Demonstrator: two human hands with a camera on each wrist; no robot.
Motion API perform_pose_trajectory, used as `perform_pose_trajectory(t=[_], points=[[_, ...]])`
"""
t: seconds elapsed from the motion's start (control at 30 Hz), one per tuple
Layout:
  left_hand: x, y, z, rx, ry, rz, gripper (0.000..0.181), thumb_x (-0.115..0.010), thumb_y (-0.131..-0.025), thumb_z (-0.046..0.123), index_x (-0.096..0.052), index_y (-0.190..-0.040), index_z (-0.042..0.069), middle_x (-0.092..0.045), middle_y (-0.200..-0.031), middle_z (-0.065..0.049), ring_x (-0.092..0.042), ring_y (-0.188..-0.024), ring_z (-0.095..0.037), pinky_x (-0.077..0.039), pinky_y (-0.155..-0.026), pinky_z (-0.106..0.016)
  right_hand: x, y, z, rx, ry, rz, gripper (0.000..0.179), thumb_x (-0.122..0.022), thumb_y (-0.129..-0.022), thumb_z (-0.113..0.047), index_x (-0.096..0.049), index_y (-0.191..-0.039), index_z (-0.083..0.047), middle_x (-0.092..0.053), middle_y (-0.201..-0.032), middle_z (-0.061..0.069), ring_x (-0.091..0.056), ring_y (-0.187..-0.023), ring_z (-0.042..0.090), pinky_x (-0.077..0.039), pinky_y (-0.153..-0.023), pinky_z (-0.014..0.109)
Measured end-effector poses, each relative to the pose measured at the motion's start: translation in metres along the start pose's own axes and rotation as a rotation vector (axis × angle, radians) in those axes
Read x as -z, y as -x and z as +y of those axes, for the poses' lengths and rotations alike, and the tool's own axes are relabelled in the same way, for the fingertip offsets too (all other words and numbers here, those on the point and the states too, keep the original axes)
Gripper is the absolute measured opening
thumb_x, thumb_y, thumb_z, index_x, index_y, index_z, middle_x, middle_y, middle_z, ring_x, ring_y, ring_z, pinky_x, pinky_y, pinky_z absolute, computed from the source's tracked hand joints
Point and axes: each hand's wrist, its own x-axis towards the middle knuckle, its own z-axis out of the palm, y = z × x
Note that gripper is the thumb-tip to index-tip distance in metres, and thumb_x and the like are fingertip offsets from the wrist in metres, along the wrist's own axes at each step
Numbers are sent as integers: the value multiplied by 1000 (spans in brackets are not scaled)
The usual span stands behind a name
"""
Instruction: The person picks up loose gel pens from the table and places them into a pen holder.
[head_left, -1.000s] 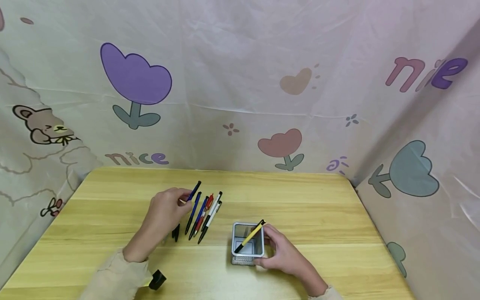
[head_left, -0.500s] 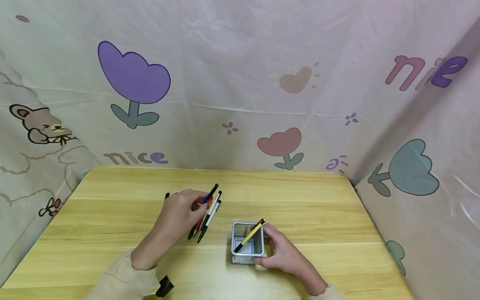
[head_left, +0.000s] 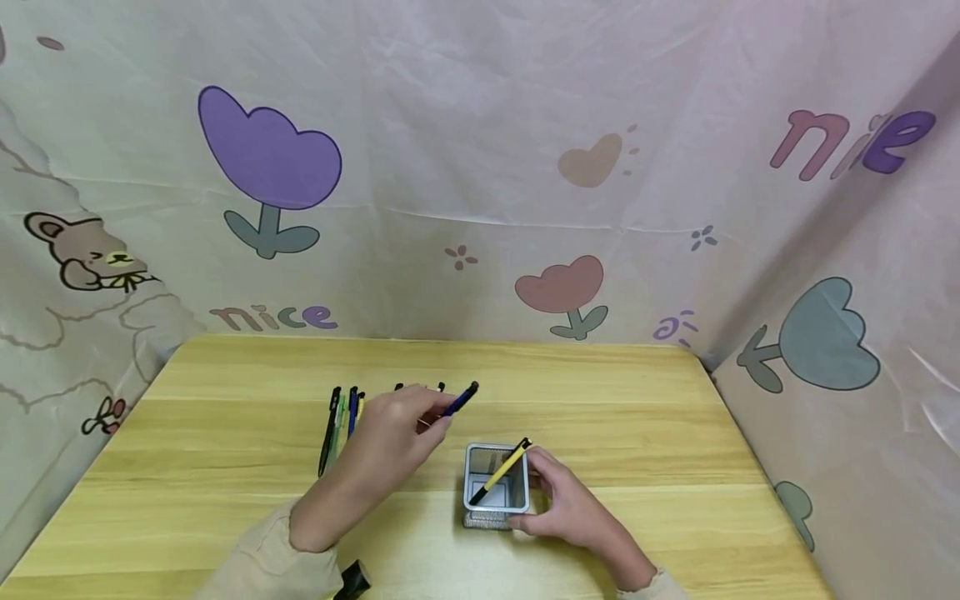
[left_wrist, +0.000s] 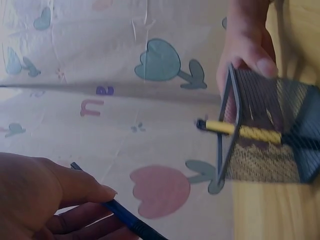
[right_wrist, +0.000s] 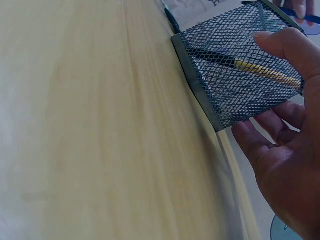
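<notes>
Between thumb and fingers, my left hand (head_left: 397, 433) pinches a blue pen (head_left: 461, 400) with a dark end, held tilted above the table just up and left of the pen holder. The square, grey mesh pen holder (head_left: 495, 520) stands upright on the table. My right hand (head_left: 570, 508) grips it from its right side, thumb at the near side and fingers behind. Inside leans a yellow pen (head_left: 501, 472) with black ends, its top at the rim. In the right wrist view the yellow pen (right_wrist: 260, 72) shows through the mesh (right_wrist: 220, 95).
Left of my left hand lie several pens, among them a black pen (head_left: 328, 433) and a blue pen (head_left: 352, 408). More pens lie behind that hand, mostly hidden. A printed cloth (head_left: 450, 167) hangs around the wooden table (head_left: 637, 400). A black object (head_left: 352, 579) is at my left cuff.
My left hand has carried the blue pen rightward, over the row of pens, toward the pen holder. The pens at left have come into view. My right hand and the pen holder have stayed put.
</notes>
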Motion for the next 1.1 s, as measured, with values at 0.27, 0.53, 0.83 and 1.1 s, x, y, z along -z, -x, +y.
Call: perform_pose_trajectory(t=[0.27, 0.53, 0.83, 1.1], points=[[-15, -3, 17, -73, 100, -28, 18, -84, -82, -2, -78, -98, 3, -78, -87, -5, -74, -75, -8, -58, -69, -10, 1, 0, 2, 8, 9, -11, 67, -88, -78, -14, -57, -138, -8, -59, -130, 5, -63, -114, 23, -58, -102, 28], [-30, -4, 28, -133, 170, -56, 16, -84, -82, 0, -77, -96, 4, -80, -91, -6, -77, -80, -11, -60, -71, -13, 2, 0, 2, 16, 51, 0, 69, -88, -79, -17, -57, -140, -12, -60, -130, 2, -64, -112, 23, -58, -100, 28], [-50, 0, 32, -168, 240, -83, 18, -82, -82, -4, -76, -98, 2, -80, -93, -8, -77, -83, -11, -58, -76, -9, 2, 2, 2, -12, 58, -5, 74, -87, -81, -20, -53, -145, -30, -60, -136, -1, -65, -116, 20, -57, -102, 29], [-65, 5, 30, -71, 259, -199, 19, -79, -86, -2, -75, -104, 2, -80, -95, -10, -75, -77, -8, -55, -69, -5, 2, 1, 0, -24, 62, -4, 83, -86, -81, -20, -47, -153, -33, -56, -147, -3, -61, -117, 10, -56, -100, 27]])
